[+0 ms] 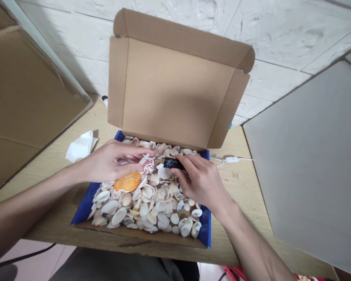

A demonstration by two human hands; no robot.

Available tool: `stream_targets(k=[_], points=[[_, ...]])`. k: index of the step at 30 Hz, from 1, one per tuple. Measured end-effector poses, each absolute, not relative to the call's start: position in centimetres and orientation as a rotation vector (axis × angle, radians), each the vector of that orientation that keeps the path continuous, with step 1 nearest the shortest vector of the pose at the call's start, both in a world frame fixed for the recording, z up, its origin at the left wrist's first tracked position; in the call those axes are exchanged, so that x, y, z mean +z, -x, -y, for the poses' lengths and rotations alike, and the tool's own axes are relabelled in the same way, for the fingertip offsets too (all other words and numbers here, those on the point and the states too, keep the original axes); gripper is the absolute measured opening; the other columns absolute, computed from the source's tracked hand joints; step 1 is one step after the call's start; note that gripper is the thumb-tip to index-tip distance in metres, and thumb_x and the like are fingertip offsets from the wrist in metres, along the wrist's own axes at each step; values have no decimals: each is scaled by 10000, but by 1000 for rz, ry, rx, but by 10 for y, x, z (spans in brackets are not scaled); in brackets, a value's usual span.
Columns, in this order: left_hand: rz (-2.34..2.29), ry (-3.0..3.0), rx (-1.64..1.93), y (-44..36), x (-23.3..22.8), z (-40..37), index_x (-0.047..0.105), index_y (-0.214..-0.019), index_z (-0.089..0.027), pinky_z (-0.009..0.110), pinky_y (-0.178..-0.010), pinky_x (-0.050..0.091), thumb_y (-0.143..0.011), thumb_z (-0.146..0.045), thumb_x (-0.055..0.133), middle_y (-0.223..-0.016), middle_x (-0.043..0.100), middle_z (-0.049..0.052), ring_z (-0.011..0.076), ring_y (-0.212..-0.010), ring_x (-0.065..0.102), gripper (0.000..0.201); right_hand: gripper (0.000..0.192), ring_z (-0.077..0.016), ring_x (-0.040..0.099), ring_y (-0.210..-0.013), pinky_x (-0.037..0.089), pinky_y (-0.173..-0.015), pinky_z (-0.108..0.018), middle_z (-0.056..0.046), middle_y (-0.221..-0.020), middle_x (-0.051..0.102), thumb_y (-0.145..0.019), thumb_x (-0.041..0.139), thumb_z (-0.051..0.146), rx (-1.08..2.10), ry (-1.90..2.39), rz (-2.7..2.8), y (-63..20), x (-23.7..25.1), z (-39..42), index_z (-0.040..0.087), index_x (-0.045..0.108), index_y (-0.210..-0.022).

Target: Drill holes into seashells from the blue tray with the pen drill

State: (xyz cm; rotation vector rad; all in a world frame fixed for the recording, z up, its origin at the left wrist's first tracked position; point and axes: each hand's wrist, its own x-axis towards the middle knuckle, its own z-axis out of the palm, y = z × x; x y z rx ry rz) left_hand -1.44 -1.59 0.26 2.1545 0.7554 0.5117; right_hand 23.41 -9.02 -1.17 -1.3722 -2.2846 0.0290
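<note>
An open cardboard box (205, 230) with blue outer walls sits on the wooden table and is filled with several pale seashells (152, 203). My left hand (111, 162) holds a small pink-striped shell (148, 166) between thumb and fingers over the box. An orange scallop shell (128, 181) lies just under that hand. My right hand (200, 179) grips a small black tool (172, 163) whose thin tip points at the striped shell.
The box lid (175, 86) stands upright behind the shells. A crumpled white tissue (81, 146) lies at left on the table (245, 183). A white cable with a switch (231, 159) runs at right. Cardboard panel (26, 97) left, grey board (310, 156) right.
</note>
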Motion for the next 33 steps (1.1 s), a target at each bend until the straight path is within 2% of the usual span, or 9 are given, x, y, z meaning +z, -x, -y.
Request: stream_targets(k=[5,11,15,25,33], points=[[-741,-2142,514,14,3,16,666,-1183,-68,138,-637,481,-868,-185,606,-932,746,91,87,-671,604,341,298,-196,632,-749,491,-644,-311,-103,-849,691,-933,482,299,48,1378,2284,-234,-12,90,92,643,-1077],[-764,-2129,498,15,2,16,666,-1184,-72,135,-601,479,-865,-194,605,-905,747,79,79,-624,582,346,304,-200,633,-751,495,-642,-319,-107,-854,693,-939,465,303,55,1387,2286,-234,-11,91,99,648,-1071],[-772,-2118,496,15,3,17,666,-1180,-66,140,-634,490,-863,-187,608,-948,745,93,90,-687,610,345,295,-191,629,-737,483,-632,-303,-98,-844,693,-942,467,308,34,1380,2288,-233,-11,90,103,648,-1054],[-758,-2109,518,14,2,18,665,-1177,-55,130,-603,484,-862,-181,606,-905,744,85,68,-617,563,345,306,-200,623,-725,474,-622,-309,-101,-833,686,-942,462,296,20,1362,2289,-234,-11,90,76,649,-1045],[-759,-2149,549,16,-3,16,685,-1176,-146,120,-542,472,-851,-250,633,-879,739,26,61,-551,540,345,300,-193,623,-720,486,-625,-304,-94,-824,685,-945,467,296,13,1361,2289,-233,-10,90,78,644,-1052]])
